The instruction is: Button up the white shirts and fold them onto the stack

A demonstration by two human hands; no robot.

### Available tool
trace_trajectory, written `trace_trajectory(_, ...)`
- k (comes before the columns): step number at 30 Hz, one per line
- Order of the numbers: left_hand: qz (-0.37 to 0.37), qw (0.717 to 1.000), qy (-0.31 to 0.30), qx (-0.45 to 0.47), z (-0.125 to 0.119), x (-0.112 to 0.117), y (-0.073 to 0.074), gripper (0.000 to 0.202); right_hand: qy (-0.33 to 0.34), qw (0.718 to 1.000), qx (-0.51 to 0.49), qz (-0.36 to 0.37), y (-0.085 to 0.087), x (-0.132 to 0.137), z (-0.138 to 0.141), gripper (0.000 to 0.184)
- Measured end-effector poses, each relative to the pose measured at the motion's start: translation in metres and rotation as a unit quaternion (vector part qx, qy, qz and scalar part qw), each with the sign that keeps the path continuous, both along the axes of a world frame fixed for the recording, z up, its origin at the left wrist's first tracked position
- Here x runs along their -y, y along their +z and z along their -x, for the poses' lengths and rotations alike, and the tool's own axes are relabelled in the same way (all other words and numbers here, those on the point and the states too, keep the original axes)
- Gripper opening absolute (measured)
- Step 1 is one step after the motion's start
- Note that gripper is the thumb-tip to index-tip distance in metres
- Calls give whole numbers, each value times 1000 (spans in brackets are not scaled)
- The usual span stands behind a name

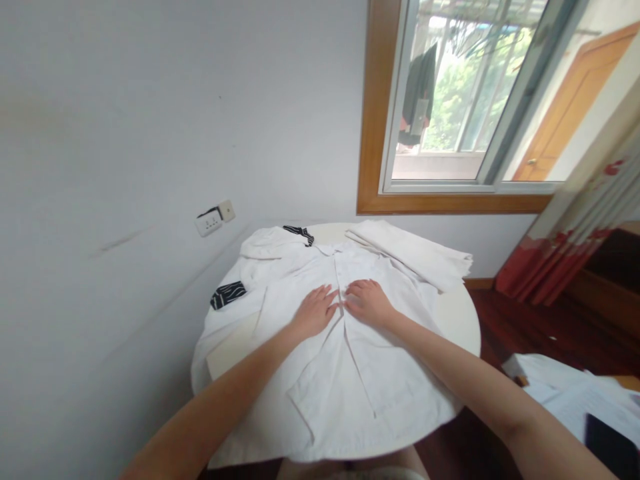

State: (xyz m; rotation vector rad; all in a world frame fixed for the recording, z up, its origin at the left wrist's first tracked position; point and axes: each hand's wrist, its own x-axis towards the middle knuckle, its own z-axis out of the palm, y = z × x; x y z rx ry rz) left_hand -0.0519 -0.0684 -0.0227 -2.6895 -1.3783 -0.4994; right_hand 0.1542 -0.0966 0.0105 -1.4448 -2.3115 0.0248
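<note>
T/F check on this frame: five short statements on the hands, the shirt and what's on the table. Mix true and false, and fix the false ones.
1. The left hand and the right hand both lie flat on the white button-front shirt. True.
2. The shirt is spread on a square wooden bench. False: it lies on a round white table.
3. One sleeve ends in a black-and-white striped cuff. True.
4. The folded white cloth lies under the left hand. False: it lies apart from both hands, at the table's far right side.
5. The right hand grips a hanger. False: it is open, palm down, and holds nothing.
</note>
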Motion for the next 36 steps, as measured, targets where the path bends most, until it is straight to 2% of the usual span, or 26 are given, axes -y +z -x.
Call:
trace_trajectory(5, 3, 1000, -12, -24, 6, 3, -9, 53, -23, 1000, -15, -5, -9, 14, 15, 37)
trace_trajectory(11, 6, 999, -26, -25, 12, 5, -6, 50, -15, 999, -30, -12, -17, 12, 8, 25)
trace_trajectory(16, 26, 999, -19, -28, 11, 6, -3, 50, 2, 998, -68, 12, -17, 4, 3, 14)
trace_trajectory(19, 31, 999, -23, -19, 11, 7, -2, 48, 5, 990, -137, 26, -19, -3, -4, 14)
trace_trajectory(22, 30, 999, -28, -14, 14, 9, -2, 47, 5, 972, -232, 37, -22, -10, -14, 19)
trace_trajectory(25, 23, 999, -31, -18, 14, 12, 3, 46, -6, 956, -286, 62, -25, -16, -20, 23)
trace_trajectory(29, 8, 1000, -20, 2, 0, 13, 21, 39, 5, 952, -295, 77, -29, -19, -18, 24)
trace_trajectory(32, 13, 999, 23, 20, -20, 12, 35, 27, 10, 957, -281, 73, -29, -19, -15, 23)
trace_trajectory(36, 20, 996, 73, 43, -39, 9, 36, 18, -7, 963, -258, 69, -29, -20, -16, 23)
